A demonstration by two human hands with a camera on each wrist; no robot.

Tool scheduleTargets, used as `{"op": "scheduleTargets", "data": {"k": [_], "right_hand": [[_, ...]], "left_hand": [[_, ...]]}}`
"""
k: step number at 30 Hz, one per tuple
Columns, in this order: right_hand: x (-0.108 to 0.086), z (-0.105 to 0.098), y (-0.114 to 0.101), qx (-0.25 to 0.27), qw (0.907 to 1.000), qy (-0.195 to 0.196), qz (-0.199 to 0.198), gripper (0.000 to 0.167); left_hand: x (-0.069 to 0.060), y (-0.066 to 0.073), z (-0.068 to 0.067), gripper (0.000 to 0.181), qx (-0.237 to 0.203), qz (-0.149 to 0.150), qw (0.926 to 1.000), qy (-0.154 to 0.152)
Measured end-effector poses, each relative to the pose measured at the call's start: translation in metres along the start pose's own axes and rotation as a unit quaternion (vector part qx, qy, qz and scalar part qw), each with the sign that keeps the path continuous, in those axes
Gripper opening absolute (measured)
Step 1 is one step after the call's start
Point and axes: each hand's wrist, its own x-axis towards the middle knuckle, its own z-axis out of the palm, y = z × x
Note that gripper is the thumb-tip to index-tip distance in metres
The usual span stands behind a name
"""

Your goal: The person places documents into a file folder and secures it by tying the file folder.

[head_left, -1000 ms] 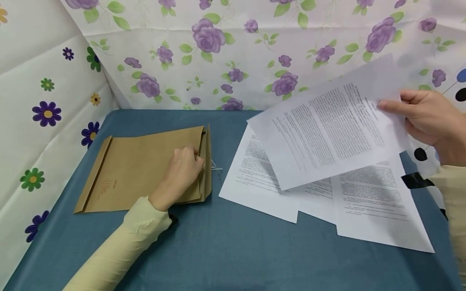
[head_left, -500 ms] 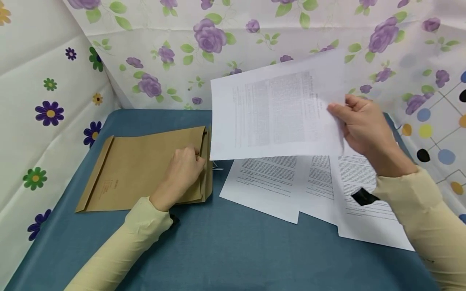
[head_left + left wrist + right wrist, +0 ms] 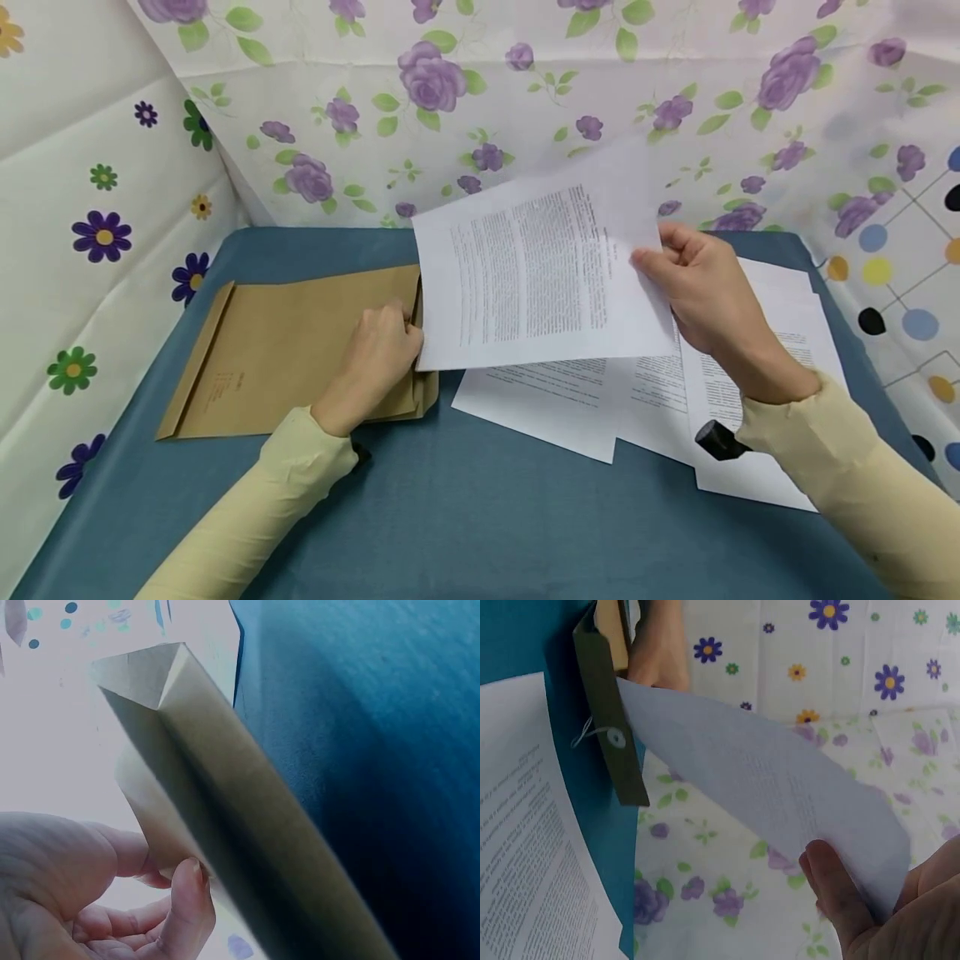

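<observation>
A brown paper document envelope (image 3: 300,358) lies flat on the left of the table, its mouth facing right. My left hand (image 3: 375,358) pinches the upper edge of that mouth; the left wrist view shows thumb and fingers gripping the brown paper (image 3: 225,772). My right hand (image 3: 708,308) holds a printed sheet of paper (image 3: 525,275) by its right edge, thumb on top. In the head view the sheet's left edge overlaps the envelope's mouth. The right wrist view shows its far corner beside the envelope flap (image 3: 604,712), which bears a button and white string (image 3: 591,733).
Several printed sheets (image 3: 547,408) lie overlapping on the blue table (image 3: 525,525), right of the envelope and partly under the right hand. Floral cloth (image 3: 322,100) hangs behind the table. A black strap piece (image 3: 720,440) shows at the right cuff.
My right hand has carried the sheet leftward from above the loose papers to the envelope's mouth, lowering it during the last half second. The left hand and envelope have stayed in place.
</observation>
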Motion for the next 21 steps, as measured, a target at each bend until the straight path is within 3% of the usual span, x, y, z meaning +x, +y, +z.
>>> {"op": "scheduleTargets", "data": {"k": [6,11,16,21], "right_hand": [[-0.015,0.005,-0.006,-0.010,0.9980,-0.060,0.019,0.050],[-0.021,0.007,-0.008,-0.053,0.9933,-0.096,0.037,0.050],[-0.015,0.006,-0.003,-0.067,0.9817,-0.171,0.052,0.038],[-0.003,0.007,0.007,-0.041,0.9737,-0.208,0.083,0.028]], "left_hand": [[0.000,0.002,0.001,0.008,0.002,-0.003,1.0000,-0.002],[-0.001,0.001,0.002,0.020,0.002,0.005,1.0000,0.006],[-0.002,0.001,0.002,0.022,0.002,0.009,0.9999,0.010],[-0.002,0.002,0.003,0.021,0.008,0.010,0.9999,0.009]]}}
